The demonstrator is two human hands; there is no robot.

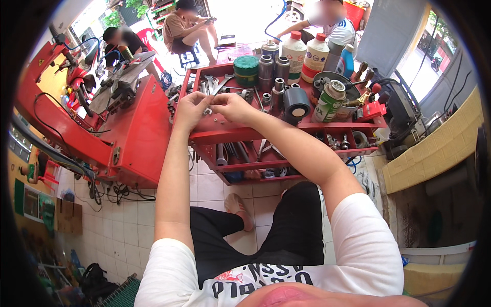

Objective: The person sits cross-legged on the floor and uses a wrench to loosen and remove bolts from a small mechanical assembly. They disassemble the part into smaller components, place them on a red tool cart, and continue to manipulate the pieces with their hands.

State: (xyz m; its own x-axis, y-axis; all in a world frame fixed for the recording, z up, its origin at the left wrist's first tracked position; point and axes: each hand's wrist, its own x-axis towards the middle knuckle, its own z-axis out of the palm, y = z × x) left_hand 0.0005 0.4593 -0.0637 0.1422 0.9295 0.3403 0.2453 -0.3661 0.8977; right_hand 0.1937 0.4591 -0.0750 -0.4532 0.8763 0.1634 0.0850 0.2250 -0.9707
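Both of my hands meet over the left part of a red tool cart [245, 134]. My left hand [191, 109] is closed in a pinch, and my right hand [232, 109] pinches close against it from the other side. From between their fingertips a silver open-end wrench [222, 85] slants up and to the right; its lower end is hidden by the fingers. More wrenches [208, 83] lie on the cart top just beyond my left hand. A few small metal nuts [222, 122] sit on the red surface below my right hand.
Sockets [265, 71], a green tub [246, 70], white bottles with red caps [293, 56] and a spray can [331, 100] crowd the cart top. Below is an open drawer of tools [240, 153]. A red machine [138, 133] stands left. Several people sit beyond the cart.
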